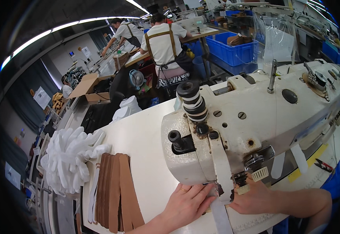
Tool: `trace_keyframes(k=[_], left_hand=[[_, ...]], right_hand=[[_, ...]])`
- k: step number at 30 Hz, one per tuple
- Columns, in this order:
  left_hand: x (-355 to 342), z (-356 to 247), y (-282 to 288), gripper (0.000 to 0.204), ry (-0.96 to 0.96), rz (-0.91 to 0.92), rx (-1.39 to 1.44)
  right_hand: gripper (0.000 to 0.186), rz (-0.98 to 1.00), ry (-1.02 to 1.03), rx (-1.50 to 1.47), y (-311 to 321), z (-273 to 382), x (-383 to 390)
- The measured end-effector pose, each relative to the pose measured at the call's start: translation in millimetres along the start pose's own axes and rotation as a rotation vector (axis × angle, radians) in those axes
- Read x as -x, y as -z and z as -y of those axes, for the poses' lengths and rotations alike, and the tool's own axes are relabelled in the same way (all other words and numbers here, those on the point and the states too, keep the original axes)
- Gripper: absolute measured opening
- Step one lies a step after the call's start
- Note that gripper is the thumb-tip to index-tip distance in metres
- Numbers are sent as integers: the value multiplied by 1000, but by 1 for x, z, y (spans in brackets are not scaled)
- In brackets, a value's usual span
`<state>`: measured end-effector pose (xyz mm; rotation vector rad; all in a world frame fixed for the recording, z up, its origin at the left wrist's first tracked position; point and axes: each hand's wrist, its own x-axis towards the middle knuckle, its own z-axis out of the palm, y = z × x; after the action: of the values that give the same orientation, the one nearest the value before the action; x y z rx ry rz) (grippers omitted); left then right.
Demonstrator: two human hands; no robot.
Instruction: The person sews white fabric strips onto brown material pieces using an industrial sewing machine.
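A cream sewing machine [256,113] with worn, rust-stained paint takes up the right half of the head view. Under its head lies a white strip of material [221,218], running toward me over the table. My left hand [187,203] rests beside the needle area, fingers stretched out flat and tips at the strip's left edge. On the other side, my right hand [252,198] reaches in behind the presser area. Its fingers are mostly hidden by the machine head, so their hold cannot be seen. A stack of brown strips [117,191] lies left of my left hand.
White gloves [66,160] are heaped at the table's left edge. Two pale rounded strips [278,165] and red-handled snips [323,165] lie right of the machine. Beyond the table are a blue crate [232,52], an open cardboard box [90,87] and two seated or leaning people.
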<state>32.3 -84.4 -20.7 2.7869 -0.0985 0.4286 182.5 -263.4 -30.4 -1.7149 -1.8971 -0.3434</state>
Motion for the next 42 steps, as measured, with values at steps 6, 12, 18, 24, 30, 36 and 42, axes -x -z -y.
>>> trace_keyframes(k=[6,12,18,24,30,36,42], left_hand=[[-8,7,-1,38,-110,-86,-10],[-11,4,-4,39,-113,-109,15],[-3,12,-1,39,-68,-79,27],[-6,12,1,40,-53,-40,23],[-4,9,-3,34,-51,-44,21],[-1,12,-12,27,-185,-193,-4],[34,-22,-1,31,-252,-81,42]], right_hand=[[34,76,11,93,6,2,0],[40,44,-4,64,9,1,2],[44,56,-7,76,-2,4,3],[45,57,-47,40,-5,3,2],[39,60,-74,15,-5,3,3],[25,-85,-78,-37,11,28,3],[16,410,-255,-343,85,115,63]])
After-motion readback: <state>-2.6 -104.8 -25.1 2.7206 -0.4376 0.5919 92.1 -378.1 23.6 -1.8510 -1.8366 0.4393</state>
